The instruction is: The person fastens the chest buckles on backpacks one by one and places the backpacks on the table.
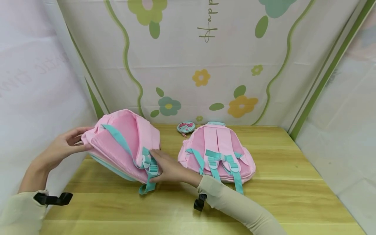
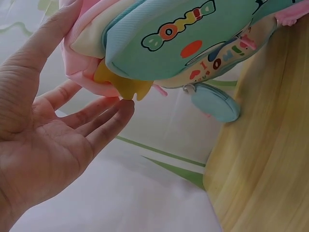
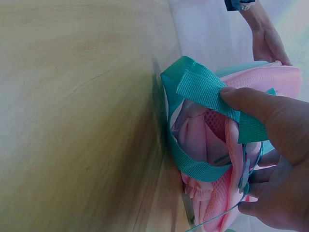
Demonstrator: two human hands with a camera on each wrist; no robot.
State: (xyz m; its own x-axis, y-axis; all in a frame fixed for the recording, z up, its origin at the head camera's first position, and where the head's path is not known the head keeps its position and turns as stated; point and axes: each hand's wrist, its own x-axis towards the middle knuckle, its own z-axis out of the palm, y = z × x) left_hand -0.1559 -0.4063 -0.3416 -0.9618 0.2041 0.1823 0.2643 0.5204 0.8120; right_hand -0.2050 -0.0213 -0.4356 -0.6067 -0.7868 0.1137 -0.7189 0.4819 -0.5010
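Observation:
A pink backpack (image 1: 117, 147) with teal webbing is tilted up at the left of the table, its padded back and straps facing up. My left hand (image 1: 63, 147) holds its raised left end between thumb and fingers. In the left wrist view, its teal front panel (image 2: 159, 48) shows candy-shaped print, and a small teal pouch (image 2: 216, 102) hangs beside it. My right hand (image 1: 168, 166) grips a shoulder strap near the buckle, the thumb lying over teal webbing (image 3: 200, 89). A loop of that webbing hangs down to the wooden surface.
A second pink backpack (image 1: 223, 153) lies straps up on the wooden table (image 1: 282, 192), right of the first. Behind it, near the back edge, is a small round pouch (image 1: 186, 127) with a pink picture. Floral fabric (image 1: 188, 58) hangs behind the table, and white fabric at both sides.

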